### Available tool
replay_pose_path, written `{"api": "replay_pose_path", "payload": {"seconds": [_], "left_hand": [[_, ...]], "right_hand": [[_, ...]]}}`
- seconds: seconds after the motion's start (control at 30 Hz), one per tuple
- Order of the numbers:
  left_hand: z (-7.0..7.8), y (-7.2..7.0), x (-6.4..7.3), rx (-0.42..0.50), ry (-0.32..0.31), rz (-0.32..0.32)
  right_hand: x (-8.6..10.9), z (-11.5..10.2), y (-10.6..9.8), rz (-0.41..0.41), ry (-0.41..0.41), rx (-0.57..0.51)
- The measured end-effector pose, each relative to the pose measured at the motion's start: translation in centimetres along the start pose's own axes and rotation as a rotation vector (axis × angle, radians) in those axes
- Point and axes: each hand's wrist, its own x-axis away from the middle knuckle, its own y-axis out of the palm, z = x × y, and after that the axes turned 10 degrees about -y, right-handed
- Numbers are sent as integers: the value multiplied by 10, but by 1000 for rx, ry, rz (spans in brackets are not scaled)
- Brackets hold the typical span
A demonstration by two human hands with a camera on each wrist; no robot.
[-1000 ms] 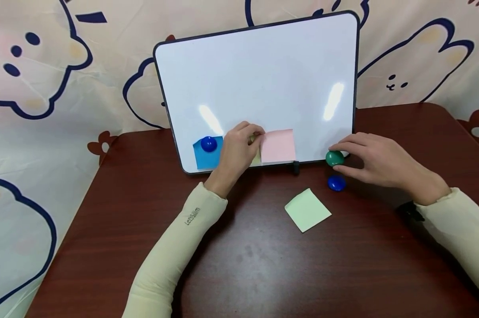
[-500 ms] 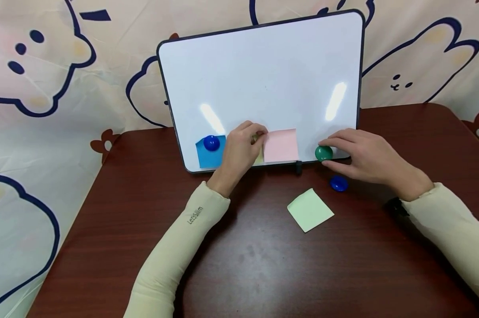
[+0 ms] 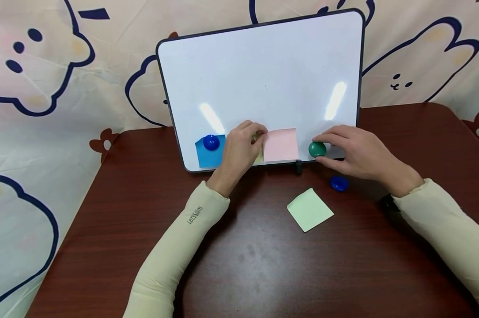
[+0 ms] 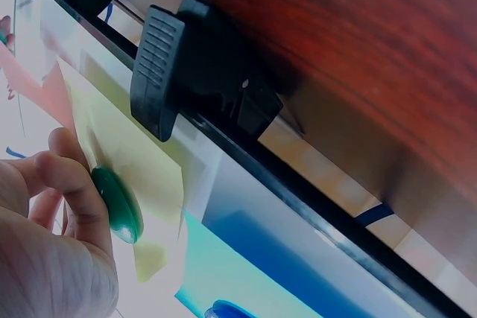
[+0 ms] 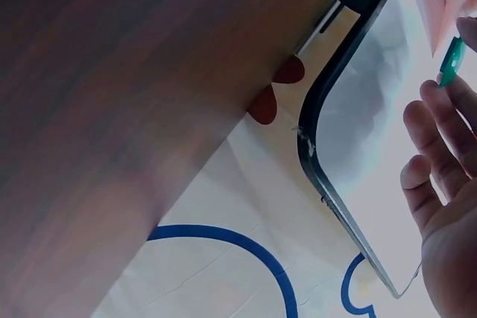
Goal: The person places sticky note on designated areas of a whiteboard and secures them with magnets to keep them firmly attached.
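In the head view, my left hand (image 3: pixel 241 145) pinches the upper left corner of a pink sticky note (image 3: pixel 280 145) low on the whiteboard (image 3: pixel 259 79). Behind that hand is a yellow sticky note (image 4: pixel 130 135) with a green round magnet (image 4: pixel 115 205) on it, both plainer in the left wrist view. Thumb and fingers of my right hand (image 3: pixel 358 152) grip another green magnet (image 3: pixel 317 149), just right of the pink note and in front of the board. Further left, a blue sticky note (image 3: pixel 204 158) sits under a blue magnet (image 3: pixel 211 142).
On the dark wooden table (image 3: pixel 255 265) lie a pale green sticky note (image 3: pixel 310 210) and a blue magnet (image 3: pixel 339 183). Black clips (image 4: pixel 197 72) hold the board's lower edge. A patterned cloth (image 3: pixel 116 57) hangs behind.
My right hand has carried the green magnet left, from above the blue magnet on the table toward the pink sticky note. The left hand stays at that note's corner.
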Motion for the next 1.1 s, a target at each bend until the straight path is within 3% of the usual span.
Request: {"api": "replay_pose_path", "payload": {"seconds": [1.1], "left_hand": [[2, -3, 1, -1, -25, -21]], "right_hand": [[-26, -6, 16, 51, -2, -69]]}}
